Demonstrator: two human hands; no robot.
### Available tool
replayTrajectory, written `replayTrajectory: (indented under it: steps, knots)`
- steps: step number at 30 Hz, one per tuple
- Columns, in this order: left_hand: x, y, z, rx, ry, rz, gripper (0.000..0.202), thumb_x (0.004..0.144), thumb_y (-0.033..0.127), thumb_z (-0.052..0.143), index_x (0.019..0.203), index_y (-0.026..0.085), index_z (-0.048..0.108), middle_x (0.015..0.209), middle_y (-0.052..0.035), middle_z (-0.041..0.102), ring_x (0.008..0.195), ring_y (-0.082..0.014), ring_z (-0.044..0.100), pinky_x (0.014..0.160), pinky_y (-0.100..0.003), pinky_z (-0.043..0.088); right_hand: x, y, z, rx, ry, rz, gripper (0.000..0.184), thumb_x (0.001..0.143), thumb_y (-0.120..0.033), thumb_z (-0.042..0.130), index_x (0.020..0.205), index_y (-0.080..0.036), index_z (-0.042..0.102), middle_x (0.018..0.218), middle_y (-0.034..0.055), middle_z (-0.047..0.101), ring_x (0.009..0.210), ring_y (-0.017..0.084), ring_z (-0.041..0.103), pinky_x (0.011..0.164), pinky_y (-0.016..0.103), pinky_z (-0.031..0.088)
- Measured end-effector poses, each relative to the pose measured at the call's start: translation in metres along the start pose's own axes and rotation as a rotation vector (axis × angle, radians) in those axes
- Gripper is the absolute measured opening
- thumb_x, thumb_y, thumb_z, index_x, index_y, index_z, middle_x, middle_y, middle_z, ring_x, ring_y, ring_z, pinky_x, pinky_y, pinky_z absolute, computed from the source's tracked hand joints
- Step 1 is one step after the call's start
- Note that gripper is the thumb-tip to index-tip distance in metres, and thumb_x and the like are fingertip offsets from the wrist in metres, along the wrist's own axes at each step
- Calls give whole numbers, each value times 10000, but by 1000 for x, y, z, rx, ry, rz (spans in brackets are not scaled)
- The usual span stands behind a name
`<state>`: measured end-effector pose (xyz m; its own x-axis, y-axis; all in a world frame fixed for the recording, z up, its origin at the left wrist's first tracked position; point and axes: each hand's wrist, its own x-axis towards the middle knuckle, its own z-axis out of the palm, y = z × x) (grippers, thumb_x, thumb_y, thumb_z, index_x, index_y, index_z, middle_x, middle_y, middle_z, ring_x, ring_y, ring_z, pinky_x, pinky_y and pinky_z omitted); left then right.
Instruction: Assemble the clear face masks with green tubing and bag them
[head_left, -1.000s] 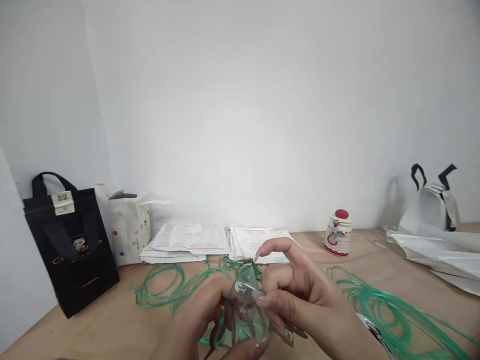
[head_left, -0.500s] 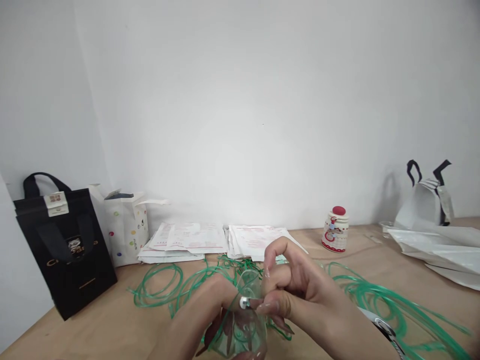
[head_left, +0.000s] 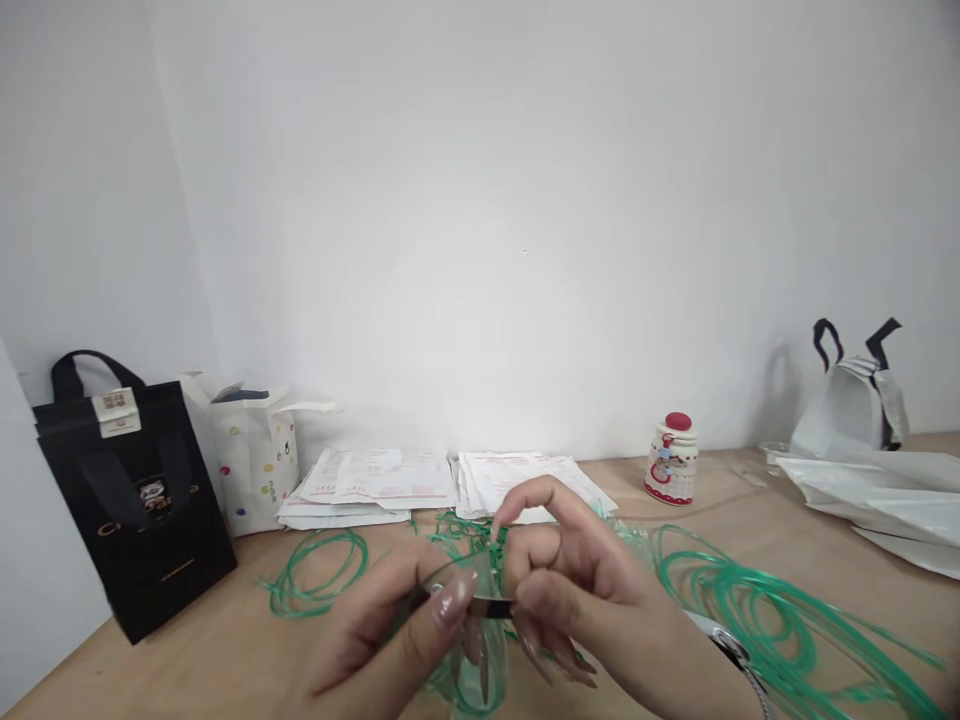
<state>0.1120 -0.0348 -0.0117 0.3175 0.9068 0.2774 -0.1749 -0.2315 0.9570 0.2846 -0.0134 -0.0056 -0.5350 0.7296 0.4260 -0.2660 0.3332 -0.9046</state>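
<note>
At the bottom centre is a clear green plastic face mask (head_left: 491,665), like an oxygen mask, partly hidden by my fingers. My left hand (head_left: 394,625) is closed on its edge, thumb on top. A thin shiny metal strip (head_left: 491,607), like a nose clip, lies across the mask between both hands. My right hand (head_left: 585,590) pinches the strip's right end between thumb and a finger, its index finger arched above. Behind the hands lie green elastic cords (head_left: 487,535), tangled together.
Coiled green tubing (head_left: 757,600) lies at right, another coil (head_left: 319,570) at left. Paper packets (head_left: 390,478) and more packets (head_left: 517,480) rest by the wall. A black bag (head_left: 142,520), dotted white bag (head_left: 255,460), white bottle (head_left: 671,465) and white sheets (head_left: 885,500) stand around.
The mask has turned in my hands. My left thumb has come up onto its edge, and the metal strip now shows lengthwise between the hands. My right hand has shifted slightly left.
</note>
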Motion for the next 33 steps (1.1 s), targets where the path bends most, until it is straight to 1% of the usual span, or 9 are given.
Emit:
replayTrajectory:
  steps: [3,6,9,12,14,19,24,30,33]
  knots:
    - [0,1,-6,59,9,-3,233,811,378,521,691,203,617,670,-13,571,650,-155,502,608,-247,410,2,1,-3,-272,73,-102,429,810,-508,495,1141,-243,429,850,12,539,669,107,516,571,230,435]
    - [-1,4,-8,192,44,31,204,804,374,534,759,209,643,739,-19,608,722,-171,523,650,-238,427,4,3,-6,-599,24,-227,480,877,-541,263,1119,-199,498,1005,81,546,886,174,510,768,321,426]
    - [0,5,-12,347,204,113,190,774,392,562,797,221,642,772,-10,623,776,-190,529,641,-226,426,10,10,-10,-1098,60,-433,512,923,-455,177,988,-122,561,823,97,580,763,199,491,677,348,390]
    - [2,3,-25,577,348,180,174,774,398,551,842,250,613,773,6,620,768,-196,528,618,-227,410,17,21,-13,-1614,154,-583,364,918,-335,340,723,-133,572,635,58,537,621,186,422,577,332,307]
    - [4,0,-35,733,391,193,161,760,400,562,815,254,600,767,2,617,740,-203,530,622,-242,406,21,28,-14,-1776,150,-588,280,893,-234,412,654,-159,536,615,32,517,595,174,406,555,321,280]
    - [10,-6,-47,1022,290,146,171,778,404,514,748,247,574,740,-33,634,724,-237,563,635,-294,436,25,37,-3,-1822,56,-404,52,829,-212,531,810,-165,537,757,20,553,678,186,463,574,321,331]
    - [11,-8,-43,1156,128,114,193,818,350,444,737,241,580,766,-46,651,754,-240,596,675,-322,464,25,39,7,-1753,10,-318,596,708,-364,681,1178,-108,420,971,64,571,832,223,512,665,348,406]
    - [13,-7,-36,1104,76,136,168,786,313,496,691,249,620,705,-30,661,688,-224,598,634,-290,468,24,48,12,-1853,35,-239,237,802,-114,520,1037,-133,500,892,64,567,771,221,525,616,350,423]
    - [13,-5,-33,1032,96,160,161,746,306,541,622,259,632,626,-19,648,626,-217,586,595,-272,466,25,55,13,-1852,10,-178,139,796,-106,502,927,-143,532,856,67,559,735,223,529,594,351,437]
